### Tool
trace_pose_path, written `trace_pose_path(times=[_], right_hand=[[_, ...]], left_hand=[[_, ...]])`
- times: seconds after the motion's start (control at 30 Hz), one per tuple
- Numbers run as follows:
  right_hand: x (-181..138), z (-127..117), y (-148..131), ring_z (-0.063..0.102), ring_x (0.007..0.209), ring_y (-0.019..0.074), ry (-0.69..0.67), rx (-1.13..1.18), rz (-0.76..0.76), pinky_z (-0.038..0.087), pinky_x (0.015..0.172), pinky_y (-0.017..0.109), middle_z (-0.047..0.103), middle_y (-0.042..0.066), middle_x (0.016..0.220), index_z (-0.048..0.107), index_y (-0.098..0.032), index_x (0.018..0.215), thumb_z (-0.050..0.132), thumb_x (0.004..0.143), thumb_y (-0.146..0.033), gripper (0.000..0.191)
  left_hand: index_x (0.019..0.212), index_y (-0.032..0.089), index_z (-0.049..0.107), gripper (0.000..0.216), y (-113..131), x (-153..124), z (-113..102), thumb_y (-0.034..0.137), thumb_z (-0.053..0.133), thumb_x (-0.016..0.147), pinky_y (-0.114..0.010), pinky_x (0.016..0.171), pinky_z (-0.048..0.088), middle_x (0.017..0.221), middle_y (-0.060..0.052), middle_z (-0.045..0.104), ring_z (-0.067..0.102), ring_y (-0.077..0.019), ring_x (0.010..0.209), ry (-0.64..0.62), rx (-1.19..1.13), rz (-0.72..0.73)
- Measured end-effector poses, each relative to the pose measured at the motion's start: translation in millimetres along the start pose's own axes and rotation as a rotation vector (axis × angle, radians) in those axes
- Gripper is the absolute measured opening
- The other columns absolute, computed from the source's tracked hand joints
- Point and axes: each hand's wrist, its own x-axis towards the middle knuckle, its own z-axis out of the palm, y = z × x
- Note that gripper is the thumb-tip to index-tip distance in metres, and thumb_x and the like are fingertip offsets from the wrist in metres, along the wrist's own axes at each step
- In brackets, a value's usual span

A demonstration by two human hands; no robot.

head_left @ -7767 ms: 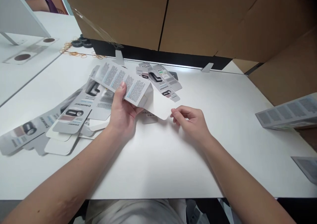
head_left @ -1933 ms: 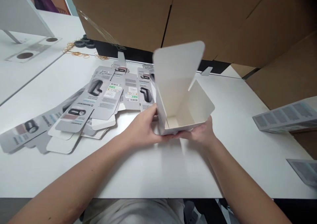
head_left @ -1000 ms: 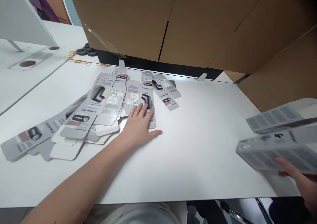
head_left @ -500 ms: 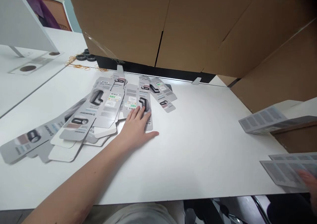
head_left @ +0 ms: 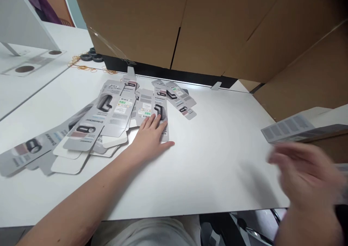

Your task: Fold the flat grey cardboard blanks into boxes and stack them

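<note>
The left hand lies flat, fingers spread, on a flattened carton at the near edge of a loose pile of flat cartons spread over the left half of the white table. The right hand, blurred, hovers empty over the table's right edge, below a folded carton resting there. Brown cardboard boxes line the far edge, with rubber bands at the far left corner.

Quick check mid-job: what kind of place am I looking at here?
Likely a packing or box-assembly workstation: flat grey printed retail cartons lie fanned across a white worktable, large brown corrugated cardboard boxes stand behind, and loose rubber bands lie at the back left.
</note>
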Motion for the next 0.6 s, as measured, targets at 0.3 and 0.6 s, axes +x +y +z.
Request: trace_pose_path(times=[0.3,0.6], right_hand=[[26.4,153.7,-59.5,0.059,0.173,0.0528,-0.913,0.117,-0.322,0.052,0.143,0.081,0.066,0.022,0.183,0.068,-0.028,0.179,0.095,0.099,-0.087,0.103],[-14.7,188.7,-51.6,0.016,0.196,0.0474,-1.008,0.027,-0.367,0.023,0.157,0.080,0.028,0.015,0.207,0.042,-0.031,0.198,0.079,0.113,-0.084,0.107]], left_hand=[[0.177,0.019,0.064,0.066,0.9,-0.1,-6.9,0.056,0.060,0.122,-0.070,0.153,0.035,0.200,-0.024,0.044,0.033,-0.0457,0.192,0.269,-0.147,0.013],[0.173,0.012,0.062,0.076,-15.3,5.9,-12.2,0.060,0.071,0.115,-0.084,0.155,0.013,0.186,-0.034,0.056,0.035,-0.0566,0.187,0.231,0.021,-0.210]])
